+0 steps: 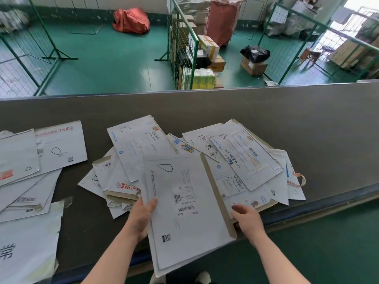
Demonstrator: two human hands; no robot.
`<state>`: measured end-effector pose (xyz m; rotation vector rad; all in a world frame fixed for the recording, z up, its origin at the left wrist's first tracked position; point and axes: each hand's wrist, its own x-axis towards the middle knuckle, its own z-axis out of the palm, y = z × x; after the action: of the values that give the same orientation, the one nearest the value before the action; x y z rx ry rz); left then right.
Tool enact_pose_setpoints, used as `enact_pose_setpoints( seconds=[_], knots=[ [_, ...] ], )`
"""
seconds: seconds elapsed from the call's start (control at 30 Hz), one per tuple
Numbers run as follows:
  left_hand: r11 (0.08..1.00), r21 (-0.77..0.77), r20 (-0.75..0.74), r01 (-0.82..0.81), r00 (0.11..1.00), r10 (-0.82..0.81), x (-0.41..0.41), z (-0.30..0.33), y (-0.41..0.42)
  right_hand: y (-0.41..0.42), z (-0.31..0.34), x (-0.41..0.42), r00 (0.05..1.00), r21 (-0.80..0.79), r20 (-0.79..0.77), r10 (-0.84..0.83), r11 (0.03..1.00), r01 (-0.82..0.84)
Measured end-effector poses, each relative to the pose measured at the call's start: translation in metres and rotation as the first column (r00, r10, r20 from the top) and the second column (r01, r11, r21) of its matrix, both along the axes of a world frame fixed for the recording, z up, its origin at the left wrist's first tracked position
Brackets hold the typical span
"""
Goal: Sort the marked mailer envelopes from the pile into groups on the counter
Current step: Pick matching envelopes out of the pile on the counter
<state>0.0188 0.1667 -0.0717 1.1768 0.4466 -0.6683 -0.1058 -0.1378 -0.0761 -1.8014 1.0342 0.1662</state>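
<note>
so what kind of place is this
Probably a parcel sorting depot: marked mailer envelopes piled on a long grey counter, green wire cages holding cardboard boxes behind it.

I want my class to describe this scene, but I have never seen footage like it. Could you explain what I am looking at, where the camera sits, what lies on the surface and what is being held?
There is no machine here: a person works with two bare hands. The single picture comes from a camera worn on the person's head, looking forward and down.

The left hand grips the left edge of a large white envelope marked with a hand-drawn loop, with more envelopes stacked under it. The right hand is at its right edge, though whether it grips is unclear.

Beneath lies the grey counter. A loose pile of envelopes sits in the middle, and a separate group of envelopes lies to the left.

Beyond the counter is a green floor with wire fences and boxes.
</note>
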Motion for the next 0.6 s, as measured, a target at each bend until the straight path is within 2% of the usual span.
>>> enact_pose_setpoints(
  seconds=[0.13, 0.23, 0.33, 0.4, 0.47, 0.57, 0.6],
  knots=[
    [0.999, 0.043, 0.053, -0.024, 0.998, 0.022, -0.009, 0.005, -0.003, -0.044, 0.008, 0.025, 0.995, -0.215, -0.036, 0.096, 0.971, -0.101],
    [0.992, 0.063, 0.063, -0.106, 0.993, 0.102, -0.022, 0.003, -0.014, -0.085, 0.006, 0.053, 0.956, -0.317, -0.148, 0.254, 0.903, -0.289],
    [0.973, 0.105, 0.041, -0.207, 0.978, 0.204, -0.039, -0.004, -0.035, -0.115, -0.004, 0.07, 0.839, -0.396, -0.344, 0.423, 0.745, -0.538],
    [0.946, 0.187, 0.03, -0.265, 0.964, 0.264, -0.055, -0.01, -0.058, -0.127, -0.01, 0.065, 0.751, -0.4, -0.408, 0.519, 0.638, -0.658],
    [0.908, 0.262, 0.036, -0.326, 0.944, 0.329, -0.073, -0.018, -0.079, -0.132, -0.016, 0.05, 0.699, -0.429, -0.414, 0.582, 0.553, -0.714],
    [0.847, 0.386, 0.072, -0.366, 0.927, 0.368, -0.09, -0.026, -0.106, -0.137, -0.018, 0.026, 0.724, -0.513, -0.298, 0.623, 0.535, -0.672],
    [0.827, 0.428, 0.089, -0.365, 0.928, 0.363, -0.094, -0.026, -0.115, -0.14, -0.017, 0.018, 0.706, -0.529, -0.278, 0.651, 0.51, -0.678]
  ],
)
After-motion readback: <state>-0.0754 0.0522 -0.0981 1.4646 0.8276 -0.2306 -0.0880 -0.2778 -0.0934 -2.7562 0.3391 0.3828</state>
